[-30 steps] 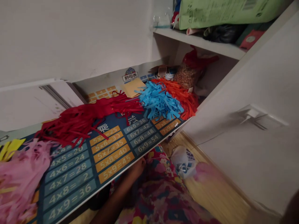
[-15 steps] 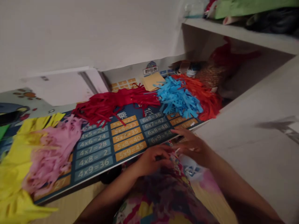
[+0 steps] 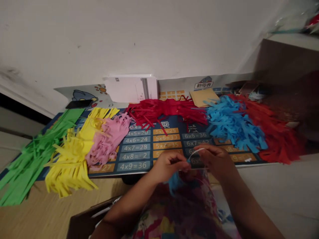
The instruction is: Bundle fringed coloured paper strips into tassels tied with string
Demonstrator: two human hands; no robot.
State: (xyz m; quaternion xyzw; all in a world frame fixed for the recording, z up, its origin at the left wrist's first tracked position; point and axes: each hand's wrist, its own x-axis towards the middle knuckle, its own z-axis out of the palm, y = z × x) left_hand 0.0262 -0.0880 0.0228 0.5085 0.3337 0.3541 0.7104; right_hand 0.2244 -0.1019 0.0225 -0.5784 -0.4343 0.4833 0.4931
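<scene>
My left hand (image 3: 170, 166) is closed in a pinch at the table's front edge. Below its fingers hangs a small blue fringed tassel (image 3: 175, 182), gripped at its top end. A thin white string (image 3: 195, 152) arcs from the tassel's top to my right hand (image 3: 216, 161), whose thumb and fingers are pinched on it. Beyond the hands lie bundles of cut fringe strips: a dark red bundle (image 3: 166, 108), a blue bundle (image 3: 234, 121) and an orange-red bundle (image 3: 276, 132). Leftward are a pink bundle (image 3: 107, 139), a yellow bundle (image 3: 74, 156) and a green bundle (image 3: 45, 149).
A multiplication-table mat (image 3: 136, 157) covers the table. White paper sheets (image 3: 132, 89) lean on the wall, and a tan paper square (image 3: 204, 97) lies by the blue bundle. A dark phone (image 3: 79, 104) rests at the back left. At right stands a shelf panel (image 3: 279, 69).
My view has swung left, bringing the green bundle and phone into sight. My hands have come up closer to the mat's edge, and the blue tassel and white string now show between them.
</scene>
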